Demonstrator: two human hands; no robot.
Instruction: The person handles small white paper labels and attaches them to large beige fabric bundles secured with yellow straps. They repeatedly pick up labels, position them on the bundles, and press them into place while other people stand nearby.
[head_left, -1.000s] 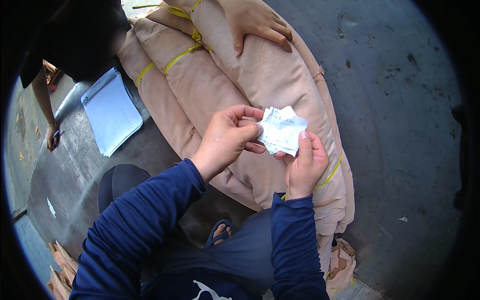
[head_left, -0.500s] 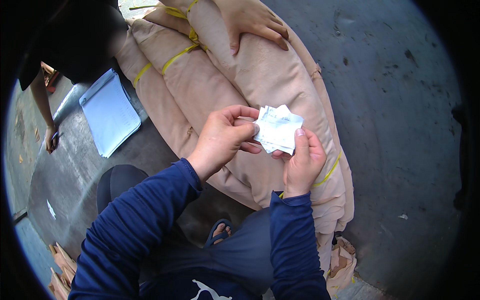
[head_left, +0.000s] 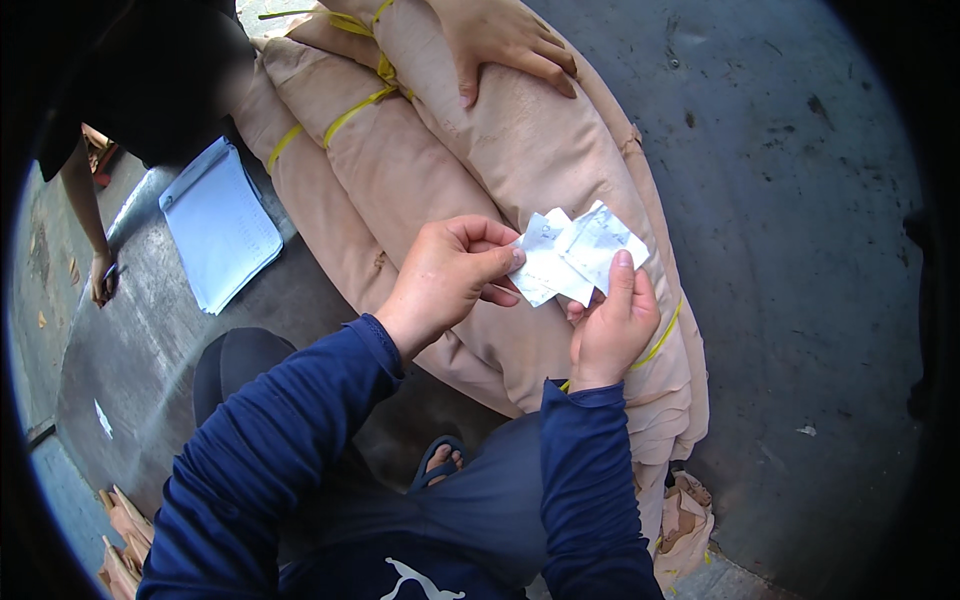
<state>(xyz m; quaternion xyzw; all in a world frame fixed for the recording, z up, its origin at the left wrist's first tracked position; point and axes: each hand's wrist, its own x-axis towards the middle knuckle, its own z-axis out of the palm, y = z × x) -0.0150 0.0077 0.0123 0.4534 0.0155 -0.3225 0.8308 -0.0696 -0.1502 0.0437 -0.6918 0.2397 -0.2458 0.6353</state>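
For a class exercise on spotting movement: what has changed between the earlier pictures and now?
The right hand has shifted slightly right, drawing paper with it: the paper slips, closely stacked before, are now fanned wider. Nothing was visibly let go. The left hand kept its pinch; the co-worker's hand, pinkish rolls and notepad stayed put.

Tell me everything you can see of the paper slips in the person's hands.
The paper slips are small, white and thin, slightly creased, with straight-edged corners and faint dark marks too small to read. Several are fanned out and overlap at different angles; the exact count is unclear. The left hand pinches them at their left edge, while the right hand holds the right part near its lower corner. In the picture they lie in front of the tan rolls.
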